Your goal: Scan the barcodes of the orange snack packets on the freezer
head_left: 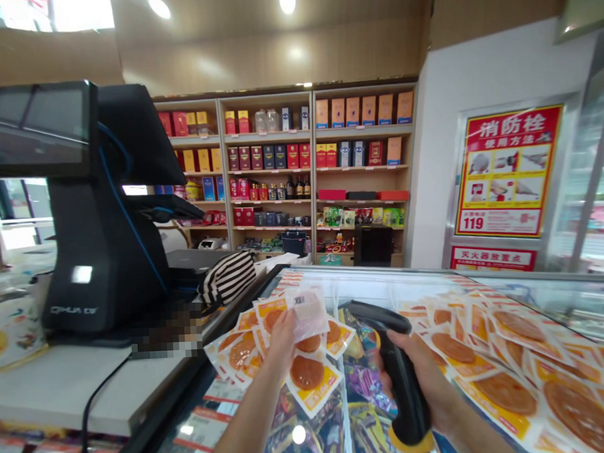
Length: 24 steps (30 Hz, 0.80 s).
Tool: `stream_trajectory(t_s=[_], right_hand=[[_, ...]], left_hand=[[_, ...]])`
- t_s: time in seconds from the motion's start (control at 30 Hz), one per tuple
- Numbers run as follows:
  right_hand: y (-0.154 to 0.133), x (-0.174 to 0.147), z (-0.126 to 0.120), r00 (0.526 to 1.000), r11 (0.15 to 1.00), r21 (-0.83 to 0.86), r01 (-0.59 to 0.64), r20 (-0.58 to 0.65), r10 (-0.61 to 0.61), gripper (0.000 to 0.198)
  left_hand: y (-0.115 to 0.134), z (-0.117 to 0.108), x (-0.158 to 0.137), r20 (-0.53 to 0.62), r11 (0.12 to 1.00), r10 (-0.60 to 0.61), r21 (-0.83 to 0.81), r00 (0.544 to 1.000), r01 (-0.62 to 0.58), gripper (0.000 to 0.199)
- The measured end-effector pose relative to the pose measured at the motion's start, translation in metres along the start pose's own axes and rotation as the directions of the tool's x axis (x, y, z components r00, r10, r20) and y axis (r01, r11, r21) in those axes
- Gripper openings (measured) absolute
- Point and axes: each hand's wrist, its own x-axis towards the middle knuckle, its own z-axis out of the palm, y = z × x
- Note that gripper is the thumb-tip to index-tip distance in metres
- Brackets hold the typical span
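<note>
My left hand [283, 335] is closed on a clear-and-white food packet [310, 318], whose back with a small barcode faces up. Under and around that hand lie several orange-and-white packets [308, 374], each with a round brown patty-like slice. In my right hand [431, 374] is a black handheld barcode scanner [403, 389], fingers wrapped around its grip. The scanner's head points left toward the held packet, with a gap between them. A large spread of the same packets [504, 391] lies to the right of the scanner.
A glass-topped freezer [311, 446] with colourful packages inside lies beneath my hands. On the left counter [79, 396] stands a black checkout terminal [113, 261], a cable running down in front. A striped pouch [229, 280] sits beside it. Shelves of boxes [269, 158] line the back wall.
</note>
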Motion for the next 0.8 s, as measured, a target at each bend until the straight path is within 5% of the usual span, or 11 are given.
stream_trajectory(t_s=[0.53,0.8], right_hand=[[0.002,-0.007,0.003,0.995,0.991,-0.117,0.07,0.076,-0.061,0.031],[-0.027,-0.005,-0.044,0.953,0.941,-0.203,0.271,-0.085,-0.292,0.024]], left_hand=[[-0.008,0.001,-0.005,0.025,0.982,-0.044,-0.182,0.999,0.048,0.04],[-0.008,0.034,-0.018,0.114,0.967,-0.106,-0.221,0.988,0.13,0.028]])
